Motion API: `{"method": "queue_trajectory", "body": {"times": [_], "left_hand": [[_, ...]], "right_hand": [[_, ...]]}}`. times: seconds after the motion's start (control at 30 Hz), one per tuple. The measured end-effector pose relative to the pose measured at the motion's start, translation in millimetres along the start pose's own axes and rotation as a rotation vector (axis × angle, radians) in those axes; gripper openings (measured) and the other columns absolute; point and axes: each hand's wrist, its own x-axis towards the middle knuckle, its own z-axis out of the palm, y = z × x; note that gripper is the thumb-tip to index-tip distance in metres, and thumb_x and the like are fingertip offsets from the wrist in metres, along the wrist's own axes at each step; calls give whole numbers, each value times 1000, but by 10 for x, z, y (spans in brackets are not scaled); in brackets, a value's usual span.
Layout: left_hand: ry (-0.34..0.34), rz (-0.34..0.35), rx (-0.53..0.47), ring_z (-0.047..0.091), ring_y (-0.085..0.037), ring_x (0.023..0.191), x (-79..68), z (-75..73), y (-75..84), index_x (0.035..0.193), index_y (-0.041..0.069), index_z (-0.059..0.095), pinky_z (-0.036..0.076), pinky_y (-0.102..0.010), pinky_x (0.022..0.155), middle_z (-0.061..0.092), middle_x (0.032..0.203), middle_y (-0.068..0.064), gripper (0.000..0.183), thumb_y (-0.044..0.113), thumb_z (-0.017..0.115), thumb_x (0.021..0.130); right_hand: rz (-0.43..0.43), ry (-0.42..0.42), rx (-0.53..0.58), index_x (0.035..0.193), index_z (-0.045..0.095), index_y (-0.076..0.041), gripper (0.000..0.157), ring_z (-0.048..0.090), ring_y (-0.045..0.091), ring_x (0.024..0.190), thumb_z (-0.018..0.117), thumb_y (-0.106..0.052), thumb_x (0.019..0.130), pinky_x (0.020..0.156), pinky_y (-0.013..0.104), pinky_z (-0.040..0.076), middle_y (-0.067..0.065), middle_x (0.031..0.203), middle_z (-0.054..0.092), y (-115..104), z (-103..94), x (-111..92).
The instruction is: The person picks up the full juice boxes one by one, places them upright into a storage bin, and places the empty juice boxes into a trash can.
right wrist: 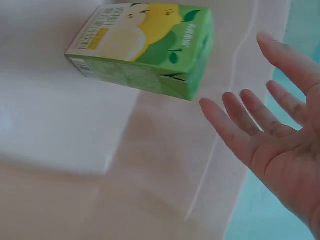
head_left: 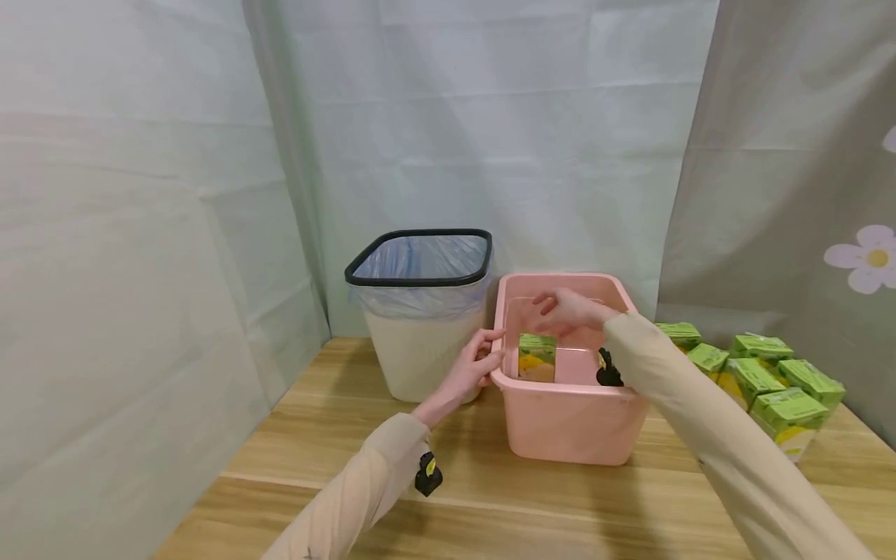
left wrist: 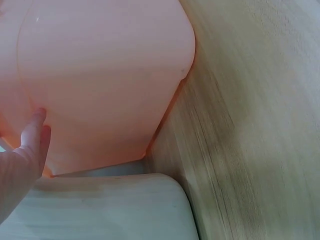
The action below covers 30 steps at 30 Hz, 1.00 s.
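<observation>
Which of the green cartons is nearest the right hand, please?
The lone green carton inside the pink tub, by the right hand; the other cartons are grouped outside it on the table.

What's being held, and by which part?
Left grip: pink tub, by its left rim. Right grip: open, nothing held; green carton sits loose inside the tub.
</observation>
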Motion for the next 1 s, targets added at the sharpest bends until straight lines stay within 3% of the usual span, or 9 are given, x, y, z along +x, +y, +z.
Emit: {"method": "queue_trajectory", "body": {"times": [0.13, 0.3, 0.57, 0.73, 0.93, 1.0], "left_hand": [[-2, 23, 9, 42, -12, 63, -74, 27, 142, 124, -7, 41, 33, -22, 47, 49, 93, -11, 36, 1, 49, 90], [-5, 26, 10, 42, -12, 63, -121, 46, 231, 123, -9, 40, 32, -20, 46, 48, 96, -23, 34, -2, 47, 90], [-14, 7, 20, 43, -13, 68, -115, 51, 233, 127, -6, 40, 35, -20, 48, 48, 98, -18, 37, 1, 48, 91], [-15, 11, -5, 41, -13, 67, -117, 52, 214, 127, -7, 39, 34, -18, 47, 46, 97, -21, 38, 1, 49, 91], [-20, 22, -18, 40, -12, 65, -114, 48, 205, 126, -8, 38, 33, -17, 46, 41, 101, -33, 37, 0, 48, 91], [-22, 22, -14, 40, -12, 65, -108, 51, 208, 126, -8, 38, 33, -17, 46, 42, 100, -32, 37, 0, 48, 91]], "right_hand": [[-61, 5, 31, 126, 42, 4, 47, 52, 32, 97, 61, -5, 85, 73, 42, 48, 28, 122, 43, -54, -74, -63], [-97, 21, 58, 126, 43, 3, 48, 54, 34, 95, 64, -8, 84, 71, 42, 48, 27, 119, 44, -141, -164, -183], [-149, 56, 53, 124, 44, 3, 50, 54, 34, 97, 67, -12, 83, 69, 42, 49, 26, 119, 46, -234, -351, -362], [-190, 66, 101, 124, 43, 6, 45, 57, 32, 93, 63, -6, 85, 70, 44, 48, 25, 115, 47, -233, -520, -509], [-167, 105, 110, 125, 43, 6, 47, 58, 32, 91, 63, -9, 85, 71, 45, 48, 27, 116, 46, -178, -737, -706], [-161, 123, 93, 125, 43, 5, 48, 58, 31, 92, 64, -11, 85, 71, 46, 47, 27, 117, 46, -144, -794, -781]]}}
